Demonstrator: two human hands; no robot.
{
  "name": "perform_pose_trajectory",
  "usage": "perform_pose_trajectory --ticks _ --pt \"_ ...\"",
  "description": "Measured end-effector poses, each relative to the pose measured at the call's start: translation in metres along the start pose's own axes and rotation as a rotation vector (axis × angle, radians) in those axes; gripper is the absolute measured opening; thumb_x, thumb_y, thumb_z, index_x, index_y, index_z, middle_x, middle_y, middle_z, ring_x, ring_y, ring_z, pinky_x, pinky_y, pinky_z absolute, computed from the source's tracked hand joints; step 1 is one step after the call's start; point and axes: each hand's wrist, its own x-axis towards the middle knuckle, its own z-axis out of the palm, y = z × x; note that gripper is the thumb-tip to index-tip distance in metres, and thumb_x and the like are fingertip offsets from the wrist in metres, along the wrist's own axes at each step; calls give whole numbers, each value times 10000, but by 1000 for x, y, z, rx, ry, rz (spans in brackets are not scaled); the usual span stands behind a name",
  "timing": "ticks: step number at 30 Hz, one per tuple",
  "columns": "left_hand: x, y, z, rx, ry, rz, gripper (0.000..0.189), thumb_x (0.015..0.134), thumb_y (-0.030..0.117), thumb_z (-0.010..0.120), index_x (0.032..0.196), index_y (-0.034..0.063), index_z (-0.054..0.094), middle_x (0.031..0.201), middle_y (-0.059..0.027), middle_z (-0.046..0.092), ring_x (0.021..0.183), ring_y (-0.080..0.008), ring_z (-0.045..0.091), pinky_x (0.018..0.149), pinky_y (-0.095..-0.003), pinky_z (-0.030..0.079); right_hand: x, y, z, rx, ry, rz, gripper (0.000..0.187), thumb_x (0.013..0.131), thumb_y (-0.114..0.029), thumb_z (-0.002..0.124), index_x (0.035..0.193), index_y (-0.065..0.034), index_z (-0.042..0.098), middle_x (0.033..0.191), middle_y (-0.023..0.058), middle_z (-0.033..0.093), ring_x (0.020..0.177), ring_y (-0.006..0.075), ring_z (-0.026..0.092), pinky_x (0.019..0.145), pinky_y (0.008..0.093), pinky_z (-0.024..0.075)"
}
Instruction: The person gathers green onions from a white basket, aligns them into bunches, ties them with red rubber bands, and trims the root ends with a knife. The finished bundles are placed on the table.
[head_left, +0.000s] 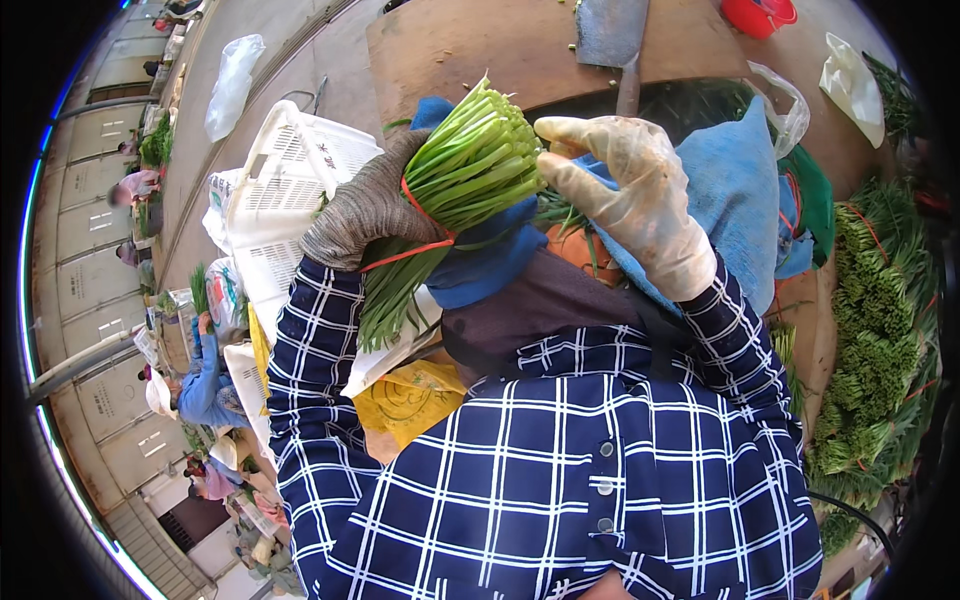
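Note:
My left hand, in a grey knit glove, grips a bundle of green chives around its middle. The pale, evenly cut stalk ends point up and to the right, while the dark leaves hang below the hand. A red band runs across the bundle. My right hand wears a stained whitish glove. Its thumb and fingers are apart beside the cut ends, holding nothing visible; whether the fingertips touch the stalks I cannot tell. Blue cloth lies beneath the bundle.
A cleaver lies on a brown board ahead. White plastic crates and a yellow bag are at left. Many tied green bundles are piled at right, past a blue cloth. Another person sits far left.

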Motion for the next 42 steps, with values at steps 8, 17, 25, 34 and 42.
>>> perform_pose_trajectory --ticks 8,17,25,34,42 --pt "11 -2 -12 308 -76 -73 1026 471 272 935 1352 58 457 1237 -192 558 1191 -337 530 994 -386 435 30 -26 5 -440 -415 81 280 708 -331 756 759 -62 698 681 128 661 634 294 662 621 386 528" --pt "21 -6 -12 203 -85 -15 1003 483 290 933 1347 78 469 1215 -211 565 1173 -352 536 996 -399 434 18 12 13 -536 46 -143 132 779 -207 669 697 -103 667 646 87 640 609 284 638 595 378 516" --pt "18 -11 -7 62 -86 7 975 462 249 937 1316 75 498 1178 -203 575 1157 -348 533 993 -389 424 9 4 -12 153 -4 20 104 750 -75 723 848 -39 714 878 121 707 825 269 674 758 353 532" --pt "11 3 -5 317 -40 -40 1016 450 284 935 1336 85 479 1168 -210 566 1160 -374 535 974 -408 444 5 -17 4 -169 -198 388 322 790 -375 728 875 -64 731 765 127 688 733 227 685 659 357 522" --pt "9 0 -7 326 -39 -25 1065 436 304 936 1356 59 460 1217 -223 544 1168 -377 533 983 -398 441 1 3 14 -93 -26 176 212 780 -281 701 822 -73 706 738 133 672 711 317 669 658 399 534"
